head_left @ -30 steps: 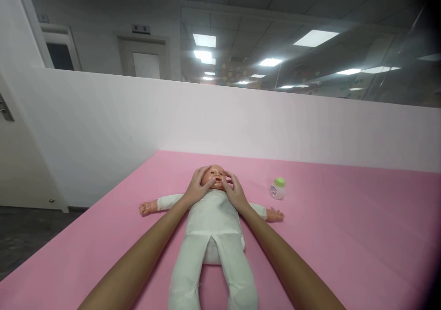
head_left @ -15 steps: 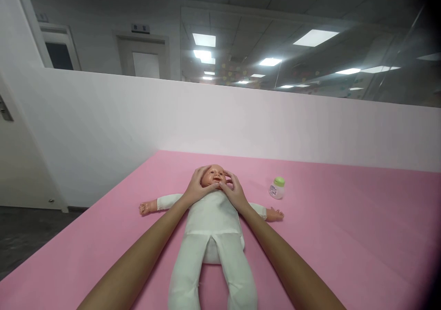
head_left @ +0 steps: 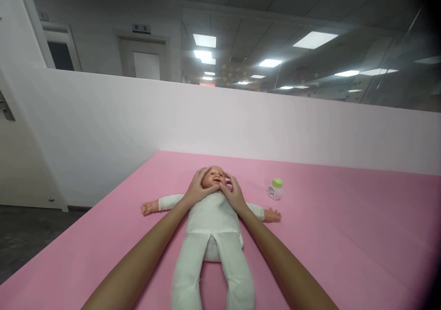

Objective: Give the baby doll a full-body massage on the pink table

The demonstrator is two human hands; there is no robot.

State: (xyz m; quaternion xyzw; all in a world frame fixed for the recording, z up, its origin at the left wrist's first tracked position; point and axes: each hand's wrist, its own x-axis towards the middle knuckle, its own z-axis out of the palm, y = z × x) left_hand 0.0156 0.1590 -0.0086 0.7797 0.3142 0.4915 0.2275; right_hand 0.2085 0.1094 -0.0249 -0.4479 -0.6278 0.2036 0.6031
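A wide pink worktop [head_left: 344,236] fills the lower part of the head view, its padded surface running back to a low white partition wall [head_left: 241,121]. Above the partition, an office ceiling with lit rectangular light panels [head_left: 314,39] shows, partly through glass. At the far left are a grey door [head_left: 144,58] and a strip of dark floor [head_left: 31,236].

A baby doll [head_left: 213,218] in a white one-piece suit lies on its back in the middle of the worktop, head away from the camera, arms spread out to both sides, legs pointing toward the viewer.

Two bare forearms reach forward from the bottom edge. The left hand [head_left: 196,188] cups the left side of the doll's head, its fingers [head_left: 199,176] loosely spread and curved around the temple and crown, the thumb lying near the chin. The right hand [head_left: 234,191] mirrors it on the other side, fingers [head_left: 233,179] spread and resting against the cheek and temple, thumb meeting the chin area. Both hands rest flat against the head without closing around it; the doll's face shows between them.

A small pale bottle [head_left: 275,189] with a green cap stands upright on the worktop to the right of the doll's head, well apart from both hands, beyond the doll's outstretched hand. Its contents cannot be made out.
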